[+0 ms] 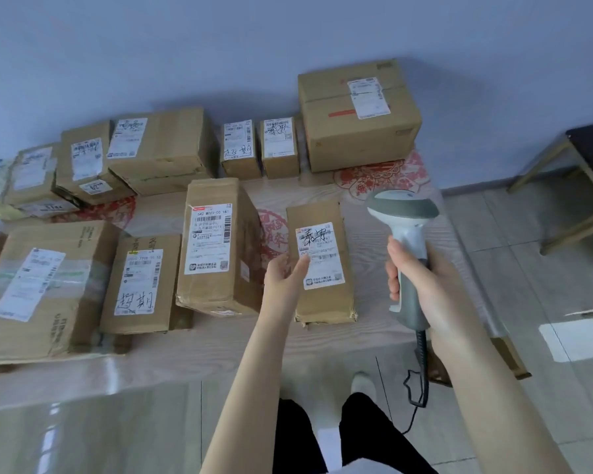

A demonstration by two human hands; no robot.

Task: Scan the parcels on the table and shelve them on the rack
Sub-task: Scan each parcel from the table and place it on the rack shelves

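Several taped cardboard parcels with white shipping labels lie on a low table [367, 213] covered with a red-patterned cloth. My right hand [415, 271] grips a grey and white barcode scanner [403, 206] by its handle, its head above and to the right of a narrow parcel [322, 302]. My left hand [285, 275] reaches palm up, fingers relaxed, with the thumb at the left edge of that parcel's label [319, 254]. A taller parcel [220, 248] stands just to the left.
A big box [356, 121] sits at the table's back right, with smaller boxes [240, 148] in the back row. A dark stool [582, 186] stands on the tiled floor at right. The scanner's black cable [420, 381] hangs down by my legs. No rack is in view.
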